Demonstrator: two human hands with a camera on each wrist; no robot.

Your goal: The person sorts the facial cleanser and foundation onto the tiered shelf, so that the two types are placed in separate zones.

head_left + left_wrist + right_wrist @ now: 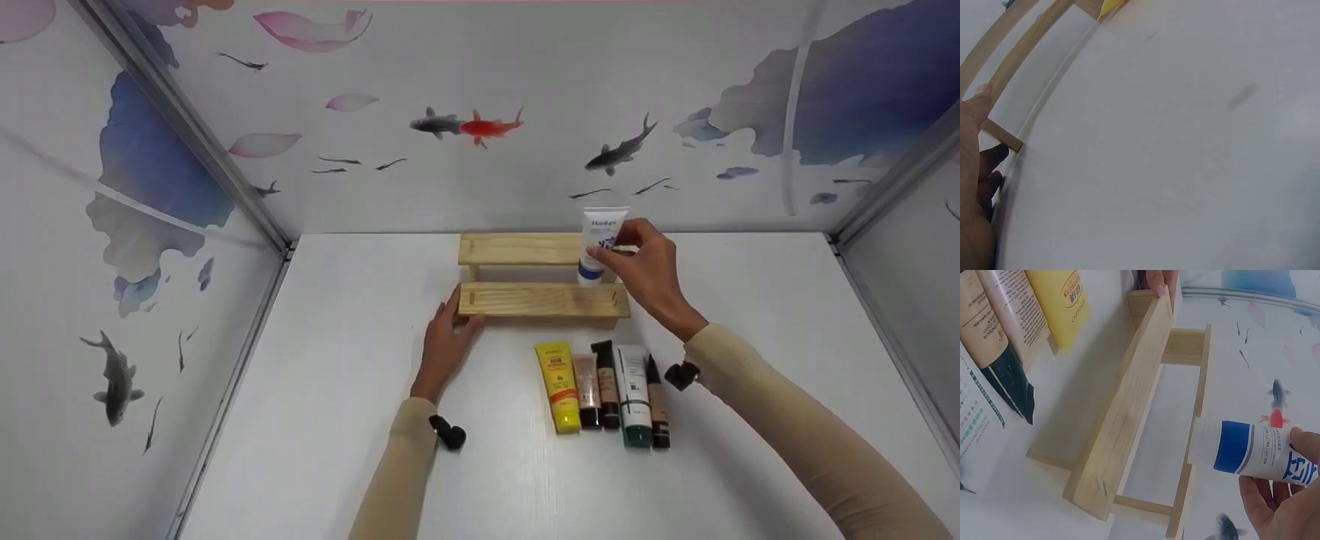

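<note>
A two-tier wooden rack (544,300) stands near the back of the white table. My left hand (446,345) grips the left end of its lower front step, thumb along the front edge; the left wrist view shows the other fingers beside the rack's leg (1002,135). Between thumb and fingers, my right hand (651,270) holds a white squeeze tube (602,232) with blue print and a blue band, upright with its cap down. In the right wrist view the tube's white cap (1203,444) overlaps the edge of the rear step (1199,394).
In front of the rack several tubes lie side by side on the table: a yellow tube (559,386) at the left, pinkish and brown ones, and a white tube with a green cap (636,397). Printed wall panels (480,180) enclose the table's back and sides.
</note>
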